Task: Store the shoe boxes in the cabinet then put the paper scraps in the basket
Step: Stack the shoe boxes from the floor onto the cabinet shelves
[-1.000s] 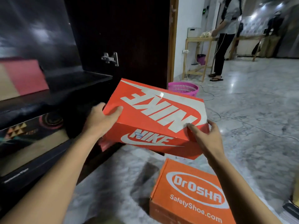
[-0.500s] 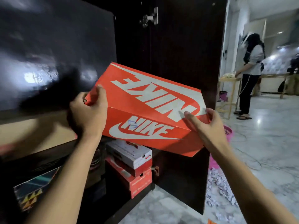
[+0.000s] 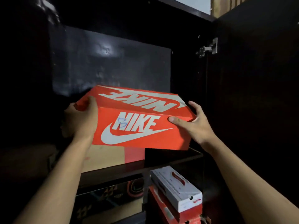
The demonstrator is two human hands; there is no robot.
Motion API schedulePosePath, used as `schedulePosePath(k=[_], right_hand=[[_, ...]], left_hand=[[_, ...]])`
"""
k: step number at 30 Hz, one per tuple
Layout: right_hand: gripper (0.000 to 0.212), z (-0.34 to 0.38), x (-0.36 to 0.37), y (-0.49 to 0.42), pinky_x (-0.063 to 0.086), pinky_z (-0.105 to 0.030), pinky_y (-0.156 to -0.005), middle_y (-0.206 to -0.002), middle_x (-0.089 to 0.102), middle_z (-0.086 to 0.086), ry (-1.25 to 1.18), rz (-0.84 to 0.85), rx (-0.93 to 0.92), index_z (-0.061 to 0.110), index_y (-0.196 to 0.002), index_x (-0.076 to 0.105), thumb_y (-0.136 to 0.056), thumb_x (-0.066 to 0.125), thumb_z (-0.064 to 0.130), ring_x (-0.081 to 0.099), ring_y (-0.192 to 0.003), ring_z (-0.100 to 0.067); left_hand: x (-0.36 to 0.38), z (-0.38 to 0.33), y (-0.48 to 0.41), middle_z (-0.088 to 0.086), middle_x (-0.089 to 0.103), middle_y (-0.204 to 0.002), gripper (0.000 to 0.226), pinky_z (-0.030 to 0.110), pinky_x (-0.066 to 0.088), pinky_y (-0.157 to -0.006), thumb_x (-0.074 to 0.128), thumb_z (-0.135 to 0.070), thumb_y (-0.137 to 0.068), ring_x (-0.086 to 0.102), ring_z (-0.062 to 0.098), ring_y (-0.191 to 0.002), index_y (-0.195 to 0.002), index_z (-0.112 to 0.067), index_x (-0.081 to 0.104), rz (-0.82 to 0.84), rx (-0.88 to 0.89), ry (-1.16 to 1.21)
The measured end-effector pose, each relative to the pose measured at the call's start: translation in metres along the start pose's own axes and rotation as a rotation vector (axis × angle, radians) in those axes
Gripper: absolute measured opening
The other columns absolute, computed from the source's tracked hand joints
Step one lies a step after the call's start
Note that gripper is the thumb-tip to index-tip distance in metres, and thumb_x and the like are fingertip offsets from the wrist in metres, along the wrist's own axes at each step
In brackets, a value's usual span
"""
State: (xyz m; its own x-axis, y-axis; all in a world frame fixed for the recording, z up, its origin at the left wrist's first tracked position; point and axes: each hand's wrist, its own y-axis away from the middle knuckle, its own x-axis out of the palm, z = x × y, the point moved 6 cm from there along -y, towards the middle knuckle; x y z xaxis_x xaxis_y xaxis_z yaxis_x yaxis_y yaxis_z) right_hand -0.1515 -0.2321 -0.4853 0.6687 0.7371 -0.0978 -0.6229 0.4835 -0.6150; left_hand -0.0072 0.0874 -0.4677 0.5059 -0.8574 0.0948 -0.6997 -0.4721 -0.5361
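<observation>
Dark cabinet (image 3: 186,70), glossy back panel (image 3: 113,62) with a dull light patch; open door (image 3: 250,94) at right, metal hinge (image 3: 207,49); pale wall (image 3: 192,3), wooden trim (image 3: 224,4) above.

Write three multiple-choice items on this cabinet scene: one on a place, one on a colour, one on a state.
1. Where does the white box lie?
A. on the red box, under the shelf
B. on top of the cabinet
C. on the floor outside

2. What colour is the Nike box?
A. blue
B. orange
C. green

3. How is the Nike box held?
A. by one hand alone
B. by no hand
C. by both hands, one at each end

Answers: 1 A, it rests on the red box below the shelf. 2 B, its lid and side are orange with white letters. 3 C, the left hand and the right hand hold opposite ends.
</observation>
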Motion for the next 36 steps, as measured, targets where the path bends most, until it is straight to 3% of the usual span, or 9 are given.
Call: schedulePosePath(k=[4, 9, 11, 14, 17, 21, 24, 31, 36], right_hand=[[0.103, -0.022, 0.04, -0.029, 0.048, -0.032, -0.102, -0.129, 0.053, 0.003, -0.016, 0.021, 0.023, 0.023, -0.147, 0.034, -0.061, 0.088, 0.044, 0.058, -0.113, -0.013], [0.103, -0.058, 0.068, -0.048, 0.045, -0.035, -0.106, -0.13, 0.054, -0.002, 0.039, 0.057, 0.097, 0.018, -0.15, 0.023, -0.071, 0.083, 0.045, 0.056, -0.117, -0.018], [0.108, -0.066, 0.078, -0.053, 0.038, -0.041, -0.112, -0.144, 0.041, -0.008, 0.138, 0.004, 0.101, 0.02, -0.152, 0.021, -0.068, 0.079, 0.058, 0.047, -0.13, -0.025], [0.103, -0.069, 0.096, -0.059, 0.028, -0.038, -0.117, -0.143, 0.02, -0.014, 0.33, -0.061, 0.084, 0.022, -0.157, 0.013, -0.079, 0.072, 0.054, 0.029, -0.134, -0.033], [0.101, -0.066, 0.122, -0.065, 0.025, -0.036, -0.114, -0.14, 0.02, -0.013, 0.422, -0.018, 0.03, 0.022, -0.157, 0.006, -0.084, 0.07, 0.049, 0.026, -0.13, -0.033], [0.095, -0.072, 0.163, -0.074, 0.021, -0.034, -0.116, -0.15, 0.018, -0.012, 0.472, 0.209, 0.044, 0.018, -0.157, 0.008, -0.088, 0.068, 0.045, 0.024, -0.14, -0.034], [0.09, -0.074, 0.195, -0.071, 0.023, -0.035, -0.118, -0.154, 0.02, -0.007, 0.551, 0.383, -0.007, 0.015, -0.156, 0.011, -0.09, 0.065, 0.042, 0.022, -0.144, -0.028], [0.074, -0.069, 0.208, -0.072, 0.032, -0.036, -0.109, -0.152, 0.02, 0.0, 0.661, 0.331, -0.12, 0.021, -0.156, 0.015, -0.095, 0.056, 0.031, 0.025, -0.136, -0.026], [0.065, -0.072, 0.186, -0.066, 0.032, -0.037, -0.115, -0.157, 0.026, 0.001, 0.58, 0.336, -0.065, 0.024, -0.153, 0.028, -0.095, 0.055, 0.033, 0.034, -0.142, -0.02]], left_hand=[[0.008, 0.023, -0.017, 0.013, 0.068, -0.111, 0.057, 0.042, 0.05, -0.091, 0.053, -0.063, -0.078, 0.063, 0.036, -0.105, -0.106, -0.014, 0.062, -0.035, -0.023, 0.023], [0.033, 0.041, 0.008, 0.025, 0.036, -0.145, 0.072, 0.055, 0.026, -0.111, 0.055, -0.051, -0.086, 0.031, 0.045, -0.135, -0.139, -0.006, 0.038, -0.081, 0.152, -0.208], [0.042, 0.037, 0.025, 0.028, 0.021, -0.154, 0.071, 0.059, 0.01, -0.116, 0.049, -0.048, -0.089, 0.015, 0.045, -0.144, -0.147, -0.009, 0.033, -0.1, 0.324, -0.295], [0.062, 0.048, 0.025, 0.03, 0.015, -0.157, 0.065, 0.058, 0.003, -0.117, 0.047, -0.043, -0.09, 0.006, 0.044, -0.147, -0.147, -0.012, 0.039, -0.053, 0.455, -0.339], [0.08, 0.068, 0.009, 0.028, 0.011, -0.159, 0.068, 0.057, 0.009, -0.117, 0.05, -0.039, -0.084, 0.008, 0.043, -0.148, -0.146, -0.012, 0.042, 0.002, 0.409, -0.349], [0.091, 0.1, -0.015, 0.022, 0.004, -0.162, 0.073, 0.049, 0.02, -0.115, 0.054, -0.048, -0.081, 0.013, 0.04, -0.148, -0.148, -0.022, 0.039, 0.093, 0.209, -0.403], [0.095, 0.122, -0.018, 0.018, -0.008, -0.163, 0.075, 0.047, 0.016, -0.117, 0.06, -0.045, -0.086, 0.001, 0.033, -0.15, -0.152, -0.028, 0.028, 0.156, 0.199, -0.506], [0.096, 0.126, -0.02, 0.014, -0.011, -0.163, 0.076, 0.05, 0.015, -0.118, 0.06, -0.041, -0.087, -0.007, 0.028, -0.151, -0.153, -0.032, 0.024, 0.161, 0.193, -0.504], [0.093, 0.128, -0.01, 0.017, -0.003, -0.163, 0.077, 0.049, 0.01, -0.118, 0.061, -0.04, -0.085, 0.0, 0.031, -0.15, -0.153, -0.029, 0.026, 0.186, 0.152, -0.53]])
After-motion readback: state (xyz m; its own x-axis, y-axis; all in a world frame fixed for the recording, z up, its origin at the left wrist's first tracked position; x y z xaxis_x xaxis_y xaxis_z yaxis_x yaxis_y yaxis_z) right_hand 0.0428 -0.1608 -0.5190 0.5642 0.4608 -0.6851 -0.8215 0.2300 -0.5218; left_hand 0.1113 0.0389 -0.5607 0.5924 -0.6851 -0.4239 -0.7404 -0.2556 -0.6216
